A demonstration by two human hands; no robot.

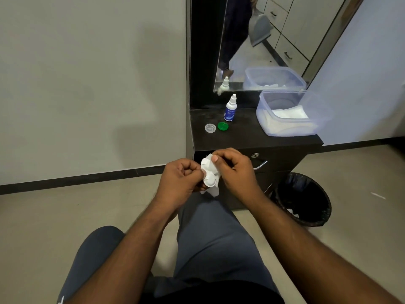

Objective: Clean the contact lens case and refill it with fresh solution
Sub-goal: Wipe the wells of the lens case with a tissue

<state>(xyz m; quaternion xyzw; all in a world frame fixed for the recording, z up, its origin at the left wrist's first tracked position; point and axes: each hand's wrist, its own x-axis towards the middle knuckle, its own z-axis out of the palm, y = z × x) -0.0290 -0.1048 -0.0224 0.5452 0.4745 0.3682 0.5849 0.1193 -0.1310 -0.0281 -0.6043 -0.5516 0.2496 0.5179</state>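
Together, left hand (179,175) and right hand (234,170) grip lens case (210,181) in tissue (207,164).

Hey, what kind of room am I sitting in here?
Probably a bedroom or dressing area: a dark vanity unit with a wall mirror, a solution bottle on top, and a lined waste bin beside it.

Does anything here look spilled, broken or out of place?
Nothing stands out. The white and green round caps lie loose on the dark cabinet top, simply removed while both hands wipe the white lens case with tissue.
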